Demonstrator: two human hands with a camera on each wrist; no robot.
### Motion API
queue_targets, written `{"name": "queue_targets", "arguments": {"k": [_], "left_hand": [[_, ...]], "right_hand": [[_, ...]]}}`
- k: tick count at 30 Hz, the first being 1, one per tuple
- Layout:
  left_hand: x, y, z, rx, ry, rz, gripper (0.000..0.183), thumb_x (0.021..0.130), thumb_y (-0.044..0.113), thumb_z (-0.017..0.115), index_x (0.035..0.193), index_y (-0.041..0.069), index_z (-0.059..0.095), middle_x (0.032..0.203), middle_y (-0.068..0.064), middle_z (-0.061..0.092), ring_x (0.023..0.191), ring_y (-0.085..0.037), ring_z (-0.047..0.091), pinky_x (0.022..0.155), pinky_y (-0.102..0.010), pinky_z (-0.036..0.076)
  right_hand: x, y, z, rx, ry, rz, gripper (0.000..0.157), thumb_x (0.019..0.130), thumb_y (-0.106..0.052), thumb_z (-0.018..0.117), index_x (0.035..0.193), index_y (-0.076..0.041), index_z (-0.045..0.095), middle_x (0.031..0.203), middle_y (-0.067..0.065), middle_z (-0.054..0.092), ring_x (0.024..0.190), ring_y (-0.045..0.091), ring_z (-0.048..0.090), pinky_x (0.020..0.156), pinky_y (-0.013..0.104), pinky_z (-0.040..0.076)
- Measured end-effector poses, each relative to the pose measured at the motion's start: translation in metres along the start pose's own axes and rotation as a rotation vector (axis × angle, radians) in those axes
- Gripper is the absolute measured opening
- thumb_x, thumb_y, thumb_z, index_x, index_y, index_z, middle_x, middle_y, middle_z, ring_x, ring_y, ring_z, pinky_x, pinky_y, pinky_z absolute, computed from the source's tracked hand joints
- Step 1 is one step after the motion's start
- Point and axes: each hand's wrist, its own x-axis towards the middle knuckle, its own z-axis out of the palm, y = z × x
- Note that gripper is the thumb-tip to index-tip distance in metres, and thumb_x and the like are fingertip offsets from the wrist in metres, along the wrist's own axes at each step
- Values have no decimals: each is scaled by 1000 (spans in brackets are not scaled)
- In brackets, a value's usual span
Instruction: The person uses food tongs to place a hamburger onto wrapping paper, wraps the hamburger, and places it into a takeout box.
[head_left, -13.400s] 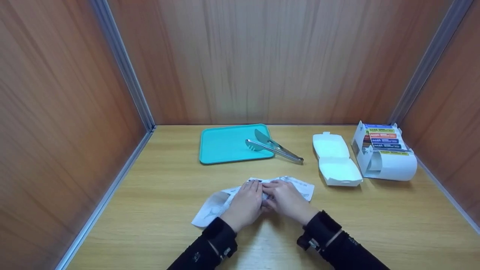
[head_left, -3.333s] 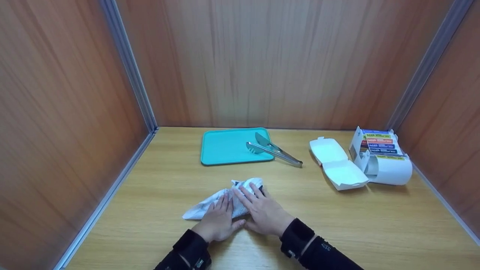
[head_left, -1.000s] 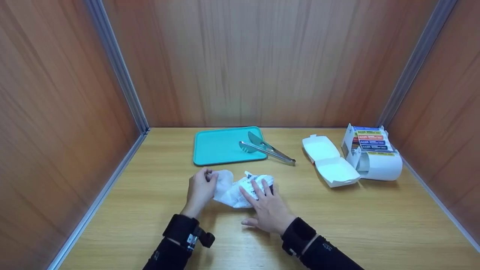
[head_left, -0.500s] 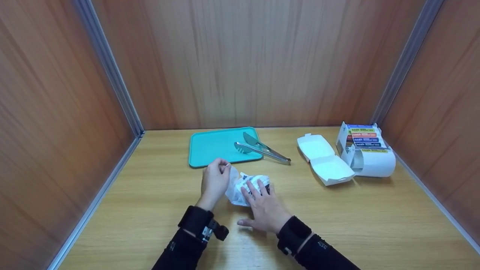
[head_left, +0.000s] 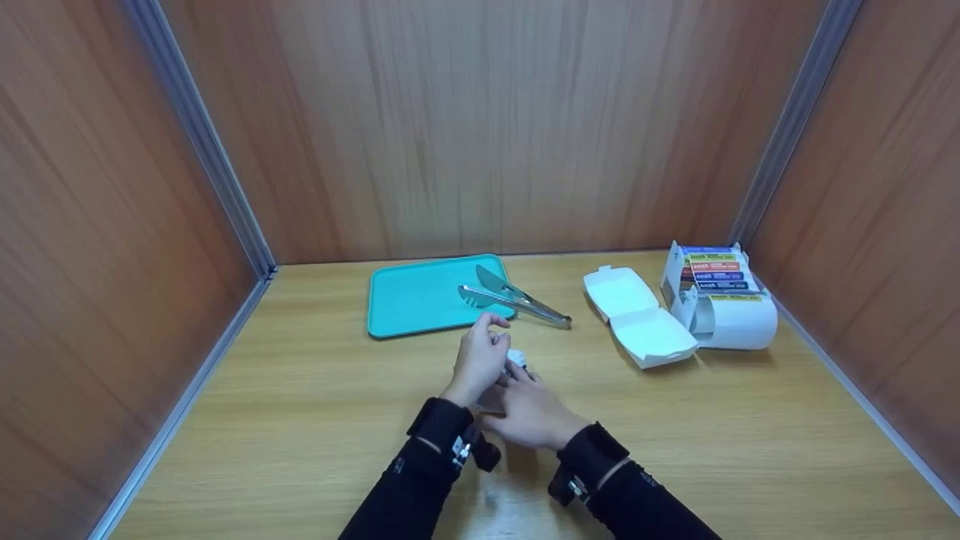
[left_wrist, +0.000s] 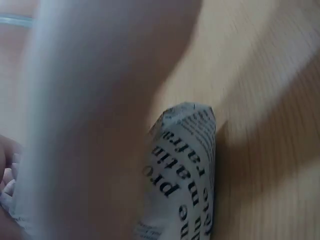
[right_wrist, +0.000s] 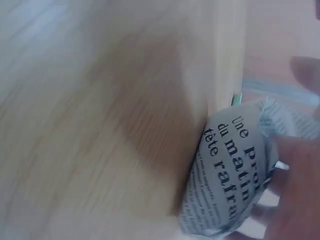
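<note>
A bundle [head_left: 492,399] wrapped in white newsprint-patterned paper lies on the table in front of the person, mostly covered by both hands in the head view. Black print shows on the paper [left_wrist: 182,175] in the left wrist view and on the wrapped side [right_wrist: 230,165] in the right wrist view. The left hand [head_left: 478,361] is over the bundle's left side, fingers bent, pinching a paper flap mostly hidden behind them. Against the right side, the right hand [head_left: 534,411] grips the bundle, thumb on the near side and fingers at the far side. What is inside the paper is hidden.
Behind the hands lies a turquoise tray [head_left: 412,300] with metal tongs [head_left: 517,300] resting across its right corner. To the right stand an opened white clamshell box [head_left: 637,315] and a white carton holder [head_left: 720,300] with coloured labels. Wooden walls [head_left: 465,127] enclose the table.
Earlier the paper lay spread wider under both hands; it has become a compact bundle. Over the last second the left hand brought its flap rightward across it, and the right hand's splayed fingers drew in.
</note>
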Motion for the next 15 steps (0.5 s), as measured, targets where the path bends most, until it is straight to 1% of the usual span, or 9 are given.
{"name": "queue_targets", "arguments": {"k": [2,4,6,7,9,11,13,15], "left_hand": [[1,-3,2,-68,-5,-57,16,109,9,53,122,9,61,64,5,44,51,-10,41,48,-22,32],[1,-7,3,-144,-5,-105,17,109,8,51,123,8,60,67,4,47,50,-10,42,47,-21,33],[2,-11,3,-226,-4,-147,18,109,6,49,124,7,59,68,2,48,50,-9,42,46,-20,33],[2,-13,3,-256,-2,-160,19,108,5,48,124,6,58,68,2,47,49,-9,41,46,-20,32],[2,-16,4,-321,-5,-185,20,107,3,47,125,5,57,68,1,49,49,-8,42,46,-19,34],[2,-18,5,-343,-15,-203,21,107,2,47,126,3,56,68,1,51,49,-8,45,47,-18,36],[1,-20,7,-293,-34,-200,22,107,3,49,127,4,55,70,1,55,51,-9,48,48,-19,38],[0,-21,9,-186,-53,-175,23,109,9,49,130,5,56,72,2,57,54,-10,50,51,-20,39]], "right_hand": [[1,2,0,113,10,7,68,104,-45,53,159,-7,49,174,15,26,163,39,15,128,66,18],[1,5,1,240,17,23,72,104,-38,53,165,-4,35,177,15,15,164,34,10,131,58,14],[2,8,4,371,45,39,76,101,-26,55,166,1,27,178,17,7,164,32,8,132,53,13],[2,9,6,431,78,46,77,98,-20,56,165,4,26,178,18,7,164,34,9,131,54,15],[1,11,9,538,157,74,74,95,-9,56,162,7,30,177,18,12,163,37,13,130,54,17],[1,13,11,620,261,111,67,93,-1,54,156,11,39,174,22,24,160,42,23,129,56,22],[3,14,9,670,370,174,53,96,0,52,147,12,53,165,24,42,154,44,36,126,57,30],[5,14,5,715,432,266,38,103,-7,51,134,10,66,152,24,58,146,43,49,123,56,37]]}}
